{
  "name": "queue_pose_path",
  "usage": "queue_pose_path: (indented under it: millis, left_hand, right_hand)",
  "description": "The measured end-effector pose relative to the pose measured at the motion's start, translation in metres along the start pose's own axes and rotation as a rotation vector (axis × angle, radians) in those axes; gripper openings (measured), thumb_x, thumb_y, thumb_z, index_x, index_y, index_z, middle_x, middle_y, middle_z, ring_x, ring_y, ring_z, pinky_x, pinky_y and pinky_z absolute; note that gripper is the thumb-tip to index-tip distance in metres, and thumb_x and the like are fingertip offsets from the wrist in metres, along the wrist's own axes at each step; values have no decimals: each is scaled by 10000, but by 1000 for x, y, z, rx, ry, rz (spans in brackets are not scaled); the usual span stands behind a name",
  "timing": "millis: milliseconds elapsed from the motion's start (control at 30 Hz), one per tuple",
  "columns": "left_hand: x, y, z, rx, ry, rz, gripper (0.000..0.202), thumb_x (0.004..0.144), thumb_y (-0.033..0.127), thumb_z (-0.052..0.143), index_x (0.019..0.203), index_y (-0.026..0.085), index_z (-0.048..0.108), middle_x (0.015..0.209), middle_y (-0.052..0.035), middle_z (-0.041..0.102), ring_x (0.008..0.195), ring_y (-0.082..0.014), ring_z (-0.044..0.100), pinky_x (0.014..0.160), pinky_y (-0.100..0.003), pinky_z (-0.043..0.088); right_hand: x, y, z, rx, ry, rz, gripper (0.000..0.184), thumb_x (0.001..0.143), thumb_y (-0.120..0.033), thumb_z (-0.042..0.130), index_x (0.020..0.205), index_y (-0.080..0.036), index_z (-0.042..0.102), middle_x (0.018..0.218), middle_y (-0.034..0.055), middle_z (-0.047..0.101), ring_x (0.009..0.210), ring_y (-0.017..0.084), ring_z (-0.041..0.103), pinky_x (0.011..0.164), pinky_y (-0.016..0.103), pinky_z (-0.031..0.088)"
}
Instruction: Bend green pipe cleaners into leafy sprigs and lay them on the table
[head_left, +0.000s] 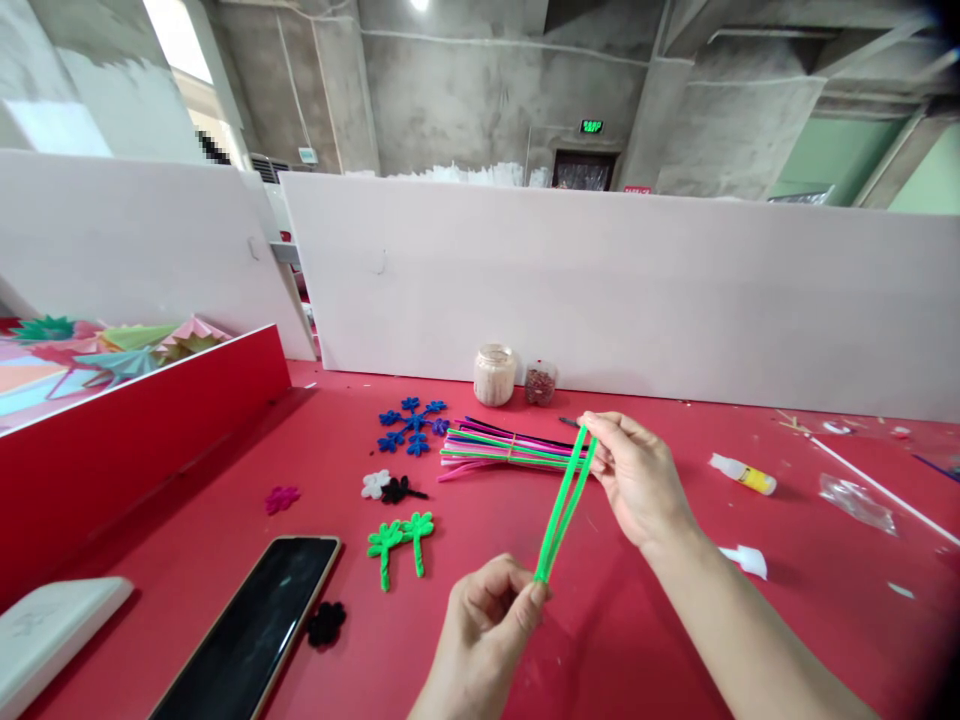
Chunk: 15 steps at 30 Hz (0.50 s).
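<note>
A bright green pipe cleaner, folded into a narrow loop, is stretched between my two hands above the red table. My left hand pinches its lower end between thumb and fingers. At the upper end, my right hand is closed on the strands. Behind them lies a banded bundle of pipe cleaners in pink, green, purple and black, partly covered by my right hand. To the left sit two green pipe-cleaner flowers with stems, a white flower and a black one with a stem.
Farther back are a blue flower cluster, a jar and a small container by the white partition. A phone lies left, near a black flower. A glue bottle and white cap lie right.
</note>
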<state>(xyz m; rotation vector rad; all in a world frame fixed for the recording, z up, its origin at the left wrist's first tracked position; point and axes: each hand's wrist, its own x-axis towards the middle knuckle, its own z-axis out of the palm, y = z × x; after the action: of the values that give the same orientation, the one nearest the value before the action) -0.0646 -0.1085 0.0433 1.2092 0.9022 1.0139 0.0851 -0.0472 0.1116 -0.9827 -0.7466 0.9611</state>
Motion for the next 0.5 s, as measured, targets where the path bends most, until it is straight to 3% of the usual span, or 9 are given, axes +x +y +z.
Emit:
queue_pose_path:
  millis: [167, 300, 400, 500]
  left_hand:
    - [0, 1, -2, 5, 8, 14, 264, 716, 344, 564, 554, 138, 533, 548, 30, 411, 504, -78, 313, 483, -211, 247]
    - [0, 3, -1, -23, 1, 0, 260, 706, 335, 582, 546, 133, 550, 547, 26, 430, 490, -69, 327, 473, -207, 249]
    - [0, 1, 1, -73, 11, -16, 262, 689, 338, 600, 539, 129, 555, 539, 24, 440, 474, -63, 330, 457, -203, 246]
    - [-1, -2, 2, -127, 35, -55, 267, 672, 348, 617, 539, 127, 550, 513, 28, 442, 449, -55, 319, 435, -198, 231]
  right_hand:
    - [-7, 2, -13, 140, -170, 211, 255, 713, -395, 584, 841, -184, 648, 598, -46, 406, 461, 59, 322, 423, 185, 312]
    - [-24, 23, -25, 227, -475, 383, 257, 702, -340, 625, 885, -161, 643, 569, -53, 370, 468, 54, 296, 461, 179, 317]
    - [-38, 34, -27, 126, -697, 396, 294, 659, -308, 672, 901, -143, 648, 585, -34, 441, 505, 63, 349, 491, 187, 326]
    - [-46, 35, -27, 9, -733, 313, 149, 670, -248, 667, 793, -163, 672, 701, 4, 556, 593, 90, 441, 553, 207, 357]
